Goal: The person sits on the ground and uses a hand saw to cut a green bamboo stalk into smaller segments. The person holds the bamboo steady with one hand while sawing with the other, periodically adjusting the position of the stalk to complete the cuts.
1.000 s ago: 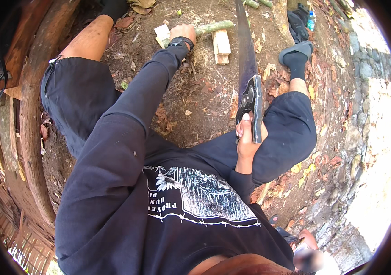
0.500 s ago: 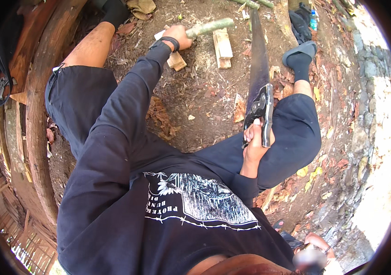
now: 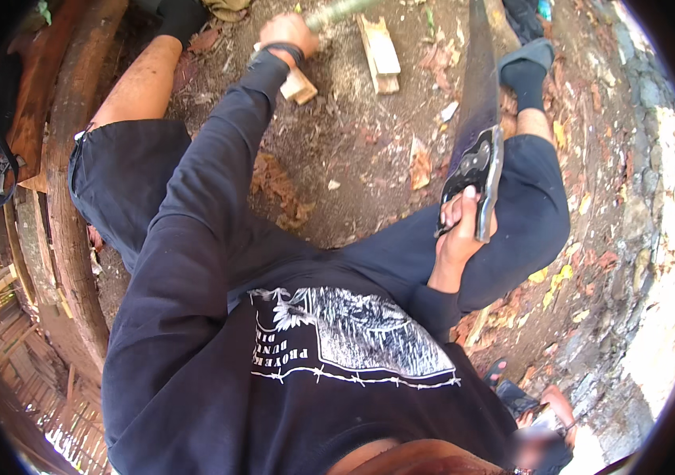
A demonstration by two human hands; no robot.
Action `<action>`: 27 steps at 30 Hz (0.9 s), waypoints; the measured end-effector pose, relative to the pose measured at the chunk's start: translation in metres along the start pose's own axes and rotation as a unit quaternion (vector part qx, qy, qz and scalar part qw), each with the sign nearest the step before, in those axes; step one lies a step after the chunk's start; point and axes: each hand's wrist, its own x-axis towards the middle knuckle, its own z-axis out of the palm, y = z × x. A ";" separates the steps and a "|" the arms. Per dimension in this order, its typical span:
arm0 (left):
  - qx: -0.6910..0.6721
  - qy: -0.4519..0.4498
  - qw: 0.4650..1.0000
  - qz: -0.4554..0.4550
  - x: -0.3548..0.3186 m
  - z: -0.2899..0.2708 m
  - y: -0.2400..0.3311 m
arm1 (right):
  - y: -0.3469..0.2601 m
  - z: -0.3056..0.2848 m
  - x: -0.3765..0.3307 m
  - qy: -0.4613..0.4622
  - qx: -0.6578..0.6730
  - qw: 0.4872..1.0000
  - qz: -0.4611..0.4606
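Note:
My left hand (image 3: 288, 36), arm stretched forward, is closed round a pale green stick (image 3: 339, 13). The stick is smeared by motion and its far end nears the upper edge of the view. Just below that hand lies a short wooden block (image 3: 298, 85), partly hidden by it. A second light wooden block (image 3: 380, 55) rests on the ground to its right. My right hand (image 3: 464, 228) grips the dark handle of a handsaw (image 3: 476, 103) above my right thigh. The long blade points away from me, apart from the stick, its tip near the top edge.
Dry leaves (image 3: 420, 164) and wood chips litter the dirt ground between my legs. A thick log (image 3: 64, 198) runs along the left, beside a slatted wooden structure (image 3: 5, 317). On the right is a stone edge (image 3: 638, 182). Another person (image 3: 557, 408) is at lower right.
My left hand and the stick have shifted slightly left, with the stick tilted more steeply. The saw has moved right, farther from the stick. The whole view has also shifted a little.

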 end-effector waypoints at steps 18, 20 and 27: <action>-0.156 0.124 0.979 -0.030 0.003 -0.054 0.025 | 0.005 -0.001 0.014 0.052 0.003 0.998 0.019; -0.019 0.027 0.999 0.040 -0.007 0.035 0.014 | 0.005 0.000 0.013 0.060 0.006 0.998 0.023; 0.055 0.013 0.993 0.102 0.002 0.038 0.000 | 0.006 0.000 0.011 0.065 0.004 0.998 0.020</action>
